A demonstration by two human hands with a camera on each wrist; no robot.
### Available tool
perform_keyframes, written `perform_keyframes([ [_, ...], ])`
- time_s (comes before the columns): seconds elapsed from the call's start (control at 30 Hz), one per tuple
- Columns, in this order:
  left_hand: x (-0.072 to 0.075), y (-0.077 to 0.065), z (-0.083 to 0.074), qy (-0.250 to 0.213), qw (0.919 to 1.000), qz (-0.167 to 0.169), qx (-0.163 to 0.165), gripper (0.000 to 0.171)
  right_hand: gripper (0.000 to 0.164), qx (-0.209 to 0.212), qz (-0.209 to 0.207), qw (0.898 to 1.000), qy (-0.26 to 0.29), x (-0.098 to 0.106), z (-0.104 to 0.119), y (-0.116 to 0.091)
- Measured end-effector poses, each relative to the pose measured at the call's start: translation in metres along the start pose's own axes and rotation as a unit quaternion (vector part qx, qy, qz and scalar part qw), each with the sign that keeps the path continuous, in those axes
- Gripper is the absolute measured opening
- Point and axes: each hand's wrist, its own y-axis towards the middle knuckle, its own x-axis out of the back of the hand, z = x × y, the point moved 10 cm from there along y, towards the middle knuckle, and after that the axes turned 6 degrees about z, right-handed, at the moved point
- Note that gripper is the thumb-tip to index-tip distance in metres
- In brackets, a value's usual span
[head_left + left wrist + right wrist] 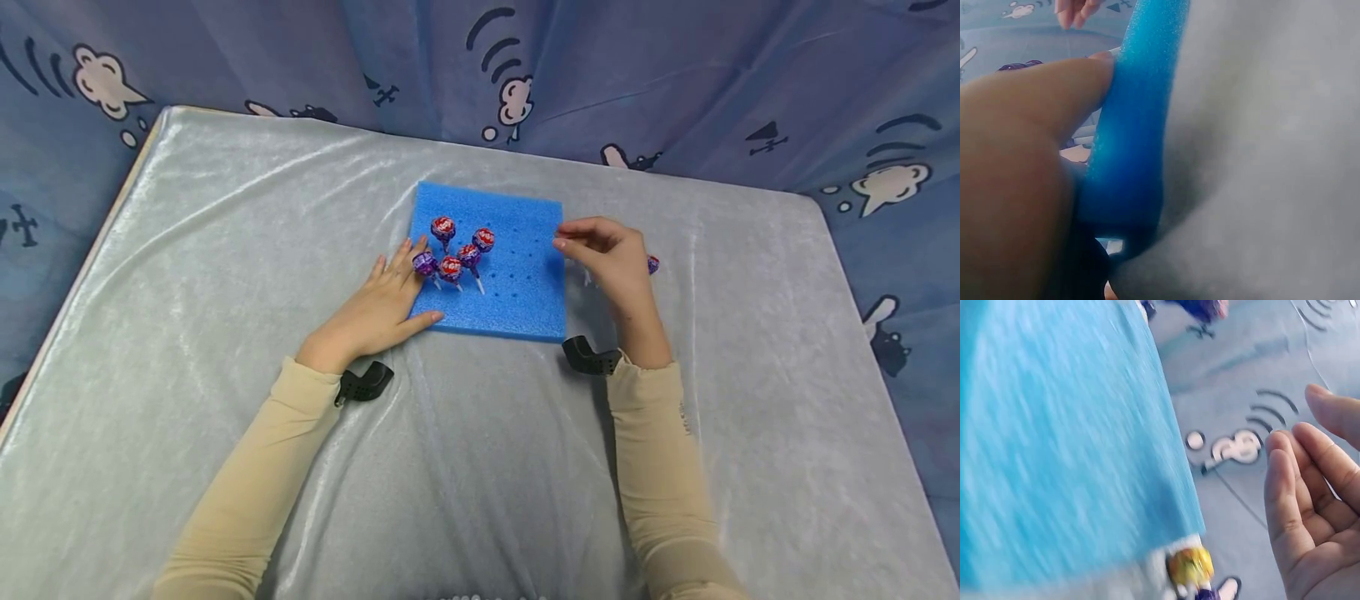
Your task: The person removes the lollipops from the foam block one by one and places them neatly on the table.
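A blue foam block with rows of small holes lies on the cloth. Several wrapped lollipops, among them a red-and-purple one, stand by their sticks in its left half. My left hand rests spread on the block's left edge, thumb at the front corner; in the left wrist view the thumb lies against the blue foam. Over the block's right edge hovers my right hand, its fingers bent loosely and nothing between them. In the right wrist view its thumb stands apart from the fingertips.
Beside the right hand, partly hidden by it, a lollipop lies on the cloth. A yellow-wrapped lollipop shows past the foam's edge in the right wrist view. A patterned blue curtain hangs behind the table.
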Motion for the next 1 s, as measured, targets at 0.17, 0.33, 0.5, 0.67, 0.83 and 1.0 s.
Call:
perform_keyframes([
  [0.17,-0.001,0.001,0.000,-0.003,1.0000,-0.001,0.000,0.080,0.025,0.009,0.029,0.999,-0.027,-0.023,0.001,0.001],
  [0.33,-0.001,0.001,0.000,-0.004,1.0000,0.000,0.003,0.080,0.025,0.008,0.033,0.999,-0.028,-0.045,-0.003,0.001],
  [0.5,-0.002,0.000,0.000,-0.005,1.0000,0.002,0.005,0.080,0.025,0.012,0.015,1.000,-0.013,-0.061,-0.005,0.002],
  [0.67,-0.002,0.001,0.001,-0.007,0.9999,0.005,0.006,0.081,0.028,0.031,0.020,0.999,0.012,-0.076,-0.005,0.004],
  [0.83,-0.002,0.001,0.001,-0.008,0.9999,0.006,0.006,0.081,0.030,0.033,0.033,0.999,-0.009,-0.086,-0.007,0.004],
  [1.0,-0.001,0.000,0.001,-0.010,0.9999,0.006,0.005,0.081,0.029,0.036,0.028,0.999,-0.001,-0.086,-0.007,0.003],
])
